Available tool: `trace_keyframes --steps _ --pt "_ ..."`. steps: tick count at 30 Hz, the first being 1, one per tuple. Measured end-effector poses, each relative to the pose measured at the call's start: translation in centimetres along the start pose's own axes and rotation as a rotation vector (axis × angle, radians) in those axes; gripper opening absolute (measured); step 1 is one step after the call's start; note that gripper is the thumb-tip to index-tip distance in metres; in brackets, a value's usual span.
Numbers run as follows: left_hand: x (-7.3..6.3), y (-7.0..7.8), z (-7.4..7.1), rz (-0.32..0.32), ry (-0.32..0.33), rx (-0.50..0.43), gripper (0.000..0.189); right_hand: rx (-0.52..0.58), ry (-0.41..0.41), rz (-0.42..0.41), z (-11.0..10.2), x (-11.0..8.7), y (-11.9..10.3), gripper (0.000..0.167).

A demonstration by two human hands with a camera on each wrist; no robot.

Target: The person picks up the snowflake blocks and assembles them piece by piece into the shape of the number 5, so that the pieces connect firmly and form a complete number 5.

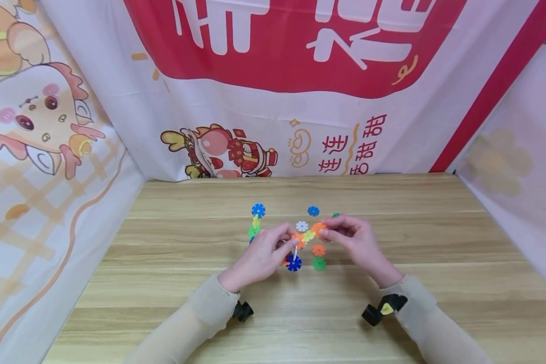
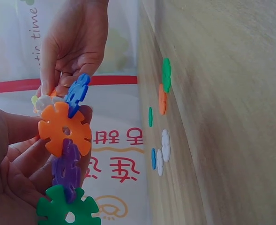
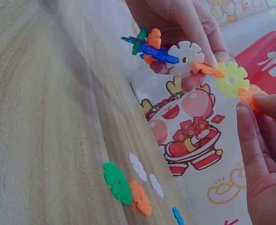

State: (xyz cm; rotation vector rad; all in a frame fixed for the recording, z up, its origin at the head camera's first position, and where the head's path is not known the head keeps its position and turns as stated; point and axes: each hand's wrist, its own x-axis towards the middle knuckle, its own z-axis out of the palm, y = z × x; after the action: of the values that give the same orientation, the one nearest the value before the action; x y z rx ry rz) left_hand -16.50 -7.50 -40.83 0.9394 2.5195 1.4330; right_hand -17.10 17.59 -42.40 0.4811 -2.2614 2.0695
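Observation:
Both hands hold a chain of notched plastic snowflake discs above the table. My left hand (image 1: 264,255) pinches the chain at an orange disc (image 3: 208,70), beside a white disc (image 3: 185,58). From there the chain runs to a blue disc (image 2: 77,95), another orange disc (image 2: 65,130), a purple disc (image 2: 66,171) and a green disc (image 2: 67,208). Toward the right, a yellow disc (image 3: 231,80) links to an end orange disc (image 3: 251,96). My right hand (image 1: 355,238) pinches that end disc between thumb and fingers.
Loose discs lie on the wooden table (image 1: 437,242): blue (image 1: 313,211), white (image 1: 302,226), orange (image 1: 319,250) and green (image 1: 319,263). Another joined group (image 1: 256,221) lies beyond the left hand, partly covered by it. Printed cloth (image 1: 236,101) hangs behind and at both sides.

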Motion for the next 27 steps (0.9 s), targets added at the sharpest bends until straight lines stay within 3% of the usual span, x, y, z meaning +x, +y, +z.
trace_keyframes --steps 7,13,20,27 --pt "0.0 -0.1 -0.1 0.001 -0.010 0.012 0.008 -0.025 -0.055 0.052 -0.1 0.3 0.1 0.020" --pt "0.1 -0.2 -0.1 -0.024 -0.030 -0.042 0.009 -0.039 -0.065 0.076 -0.1 0.7 -0.3 0.023" --pt "0.4 0.3 0.0 -0.116 -0.044 -0.124 0.024 -0.040 -0.107 0.060 0.4 1.5 -0.9 0.024" --pt "0.5 0.3 0.0 -0.087 -0.009 -0.092 0.028 -0.012 -0.142 0.056 1.1 2.0 -1.0 0.022"
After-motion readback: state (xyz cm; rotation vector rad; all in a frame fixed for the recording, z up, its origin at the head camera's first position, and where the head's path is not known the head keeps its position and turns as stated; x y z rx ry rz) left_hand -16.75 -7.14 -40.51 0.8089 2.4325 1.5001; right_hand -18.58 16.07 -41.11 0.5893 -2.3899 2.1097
